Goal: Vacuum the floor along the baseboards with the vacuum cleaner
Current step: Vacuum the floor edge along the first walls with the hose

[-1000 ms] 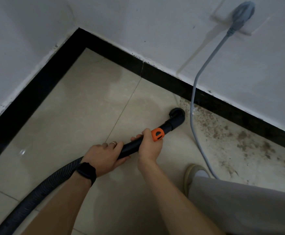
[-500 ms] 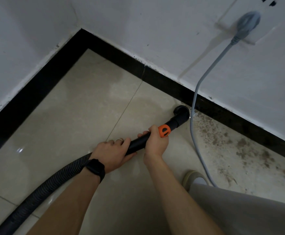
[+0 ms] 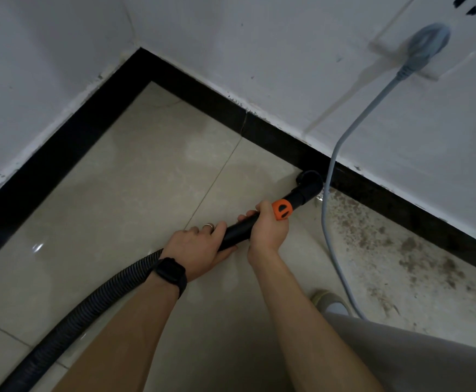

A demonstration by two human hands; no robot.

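Beige floor tiles (image 3: 146, 193): glazed, smooth, glossy, light glinting at left. Tiles at right dull under gritty dark dirt patch (image 3: 406, 244). Black baseboard strip (image 3: 61, 154): smooth, faint sheen. White painted walls (image 3: 259, 52): matt, lightly scuffed, paint edge ragged above strip. Black corrugated plastic hose (image 3: 89, 304): ribbed, semi-matt. Smooth black plastic tube (image 3: 236, 230): hard, satin. Orange plastic collar (image 3: 281, 209): matt. Grey cable (image 3: 324, 216), round grey plug (image 3: 429, 41): rubbery-looking, matt. Black wrist band (image 3: 171, 271): matt. Finger ring (image 3: 209, 225): shiny metal. Grey trouser leg (image 3: 415, 360): soft cloth.
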